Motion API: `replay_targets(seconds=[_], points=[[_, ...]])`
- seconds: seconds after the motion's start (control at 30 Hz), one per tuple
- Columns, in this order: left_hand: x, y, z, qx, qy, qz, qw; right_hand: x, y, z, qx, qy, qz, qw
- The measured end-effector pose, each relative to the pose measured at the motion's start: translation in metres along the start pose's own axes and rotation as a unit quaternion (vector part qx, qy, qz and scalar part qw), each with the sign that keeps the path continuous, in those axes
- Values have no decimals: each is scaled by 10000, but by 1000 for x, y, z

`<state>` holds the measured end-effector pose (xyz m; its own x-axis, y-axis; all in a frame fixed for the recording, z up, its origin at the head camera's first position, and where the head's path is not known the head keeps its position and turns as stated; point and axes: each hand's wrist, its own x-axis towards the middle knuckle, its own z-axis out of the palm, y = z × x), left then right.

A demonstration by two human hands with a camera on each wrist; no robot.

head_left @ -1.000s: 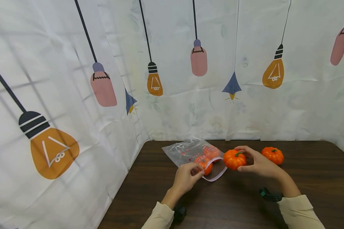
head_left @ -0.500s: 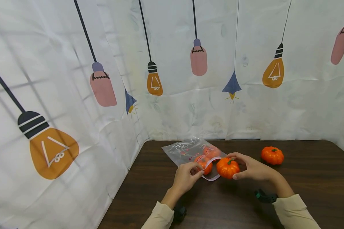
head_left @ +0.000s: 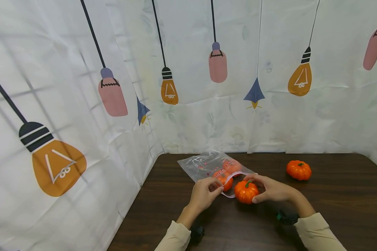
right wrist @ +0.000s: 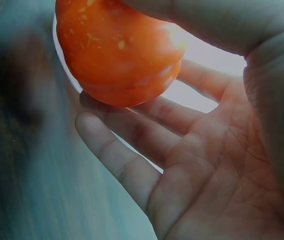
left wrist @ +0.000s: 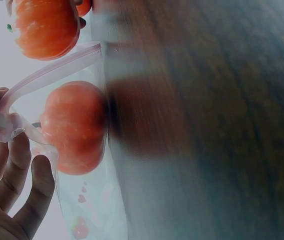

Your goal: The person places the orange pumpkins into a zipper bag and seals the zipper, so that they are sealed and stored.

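A clear zip bag (head_left: pixel 196 164) with pink print lies on the table, its mouth toward the person. Inside it are orange toy pumpkins, one of them near the opening (left wrist: pixel 76 129). My left hand (head_left: pixel 204 193) pinches the bag's zip edge (left wrist: pixel 56 67) between thumb and fingers. At the bag's mouth my right hand (head_left: pixel 274 190) holds another small pumpkin (head_left: pixel 246 192), thumb on one side and fingers on the other. In the right wrist view this pumpkin (right wrist: pixel 119 52) sits off the palm, toward the fingertips.
One more orange pumpkin (head_left: pixel 298 170) stands on the dark wooden table (head_left: pixel 339 202), to the right of the right hand. Behind the table hangs a white curtain (head_left: pixel 191 129) printed with lamps. Dark wrist straps (head_left: pixel 287 218) are on both arms.
The right hand has carried its pumpkin left and toward the person, to the front of the bag's mouth. The left hand keeps its pinch on the bag and has hardly moved.
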<state>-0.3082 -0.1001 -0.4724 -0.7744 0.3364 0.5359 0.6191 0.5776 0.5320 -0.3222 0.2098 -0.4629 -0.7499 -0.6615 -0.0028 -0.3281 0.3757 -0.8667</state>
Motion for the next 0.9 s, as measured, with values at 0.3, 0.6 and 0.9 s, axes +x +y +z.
replay_targets(seconds=[0.3, 0.6, 0.9], points=[[0, 1, -1, 36, 21, 6, 10000, 6, 1, 9, -142, 112, 107, 9998], [0, 3, 0, -29, -20, -67, 10000, 13, 1, 18, -430, 590, 134, 9972], [0, 5, -1, -48, -74, -12, 10000, 20, 0, 28, -988, 868, 252, 9910]])
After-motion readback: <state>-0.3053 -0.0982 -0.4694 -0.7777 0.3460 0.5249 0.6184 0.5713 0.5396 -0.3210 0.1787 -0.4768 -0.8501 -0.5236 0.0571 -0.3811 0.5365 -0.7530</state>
